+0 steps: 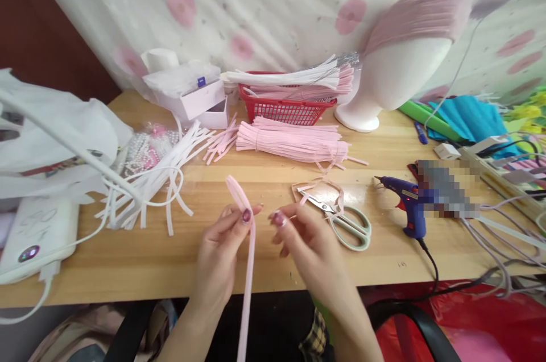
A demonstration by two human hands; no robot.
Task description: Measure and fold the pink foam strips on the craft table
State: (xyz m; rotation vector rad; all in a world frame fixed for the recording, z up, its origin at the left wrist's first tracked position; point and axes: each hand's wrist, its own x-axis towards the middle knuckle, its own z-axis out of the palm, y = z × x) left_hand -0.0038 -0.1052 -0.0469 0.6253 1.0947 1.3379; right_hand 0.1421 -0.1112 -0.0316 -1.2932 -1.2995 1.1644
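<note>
Pink Loop Held by the Left Hand

The left hand (222,237) pinches the looped fuzzy pale-pink strip (246,277), whose tail passes the wooden table's (162,265) front edge. The step seems loop-shaping; the next move calls for a steady pinch. The right hand (313,242) has curled fingers; whether they touch, I cannot tell. Green-handled metal scissors (359,232) limit rightward room; bare wood lies leftward.

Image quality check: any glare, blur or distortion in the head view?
Head view: glare on the tabletop around the scissors; wide-angle stretch toward the edges, e.g. the foam head; a pixelated patch beside the glue gun hides detail; dark under the table's front edge; right hand perhaps slightly soft, cause unclear; pink strip readable.
</note>
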